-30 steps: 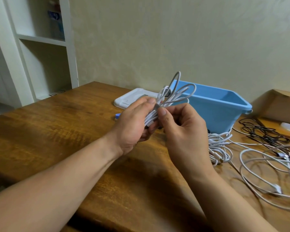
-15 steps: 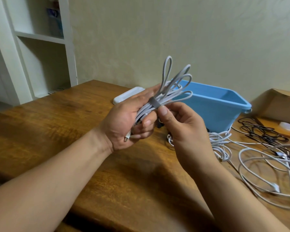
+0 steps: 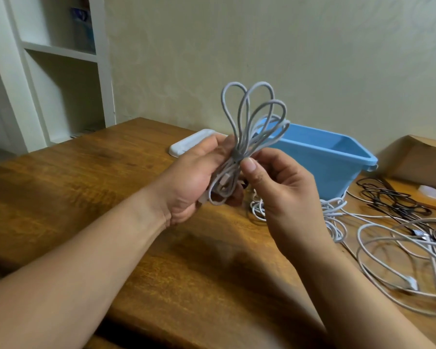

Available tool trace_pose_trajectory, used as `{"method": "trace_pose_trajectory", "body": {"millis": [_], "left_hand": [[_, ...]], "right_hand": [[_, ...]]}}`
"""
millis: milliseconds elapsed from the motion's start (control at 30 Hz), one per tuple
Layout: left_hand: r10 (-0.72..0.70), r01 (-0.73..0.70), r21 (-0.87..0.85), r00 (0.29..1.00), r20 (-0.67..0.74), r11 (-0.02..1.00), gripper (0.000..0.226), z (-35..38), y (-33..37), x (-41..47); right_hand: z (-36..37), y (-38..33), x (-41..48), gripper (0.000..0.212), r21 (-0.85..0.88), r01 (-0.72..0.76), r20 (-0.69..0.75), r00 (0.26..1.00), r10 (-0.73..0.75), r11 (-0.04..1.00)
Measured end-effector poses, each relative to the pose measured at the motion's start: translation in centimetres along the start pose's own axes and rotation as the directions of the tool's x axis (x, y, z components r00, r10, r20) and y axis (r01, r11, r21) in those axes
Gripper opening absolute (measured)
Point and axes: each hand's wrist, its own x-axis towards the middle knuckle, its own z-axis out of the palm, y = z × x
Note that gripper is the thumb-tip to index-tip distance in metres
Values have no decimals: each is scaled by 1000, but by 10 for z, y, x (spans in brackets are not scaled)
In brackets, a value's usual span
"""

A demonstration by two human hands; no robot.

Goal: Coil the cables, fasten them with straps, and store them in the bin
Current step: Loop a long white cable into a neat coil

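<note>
Coiled cable (image 3: pixel 252 117) raised, loops now upright | left hand (image 3: pixel 194 177) grips it | right hand (image 3: pixel 285 192) pinches strap (image 3: pixel 235 155)

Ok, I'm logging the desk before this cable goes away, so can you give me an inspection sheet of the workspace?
Surface: wooden table.
Job's things: grey coil held up off the table, a grey strap round its middle; blue bin behind it, no cable seen in the part that shows.
Clutter: flat white piece left of the bin; cardboard box at right.
Hands: left hand grips the coil's lower half; right hand pinches it at the strap.
Cables: white cables and black cables lie loose on the table at right.
Surroundings: pale wall; white shelf at left.
</note>
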Motion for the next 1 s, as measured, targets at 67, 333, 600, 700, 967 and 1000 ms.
{"method": "trace_pose_trajectory", "body": {"millis": [67,333,600,700,967,1000], "left_hand": [[174,-155,157,978,-118,975,30,1,-5,1],[437,-290,795,899,35,533,34,2,-16,-8],[601,-178,966,798,31,187,18,8,-21,-7],[547,-137,973,837,12,187,12,6,-20,-6],[179,-67,714,980,-83,697,33,-4,-19,0],[133,-54,654,988,-72,755,37,-3,-18,0]], "right_hand": [[3,0,-1,13,-75,47,-25,999,-49,996],[3,7,2,5,-63,-13,-160,987,2,998],[6,11,2,4,-144,-63,-214,976,31,988],[1,9,3,5,-138,-91,-200,978,62,986],[-7,9,6,14,-167,-134,-133,985,112,977],[-6,8,6,14,-164,-134,-133,985,113,977]]}}
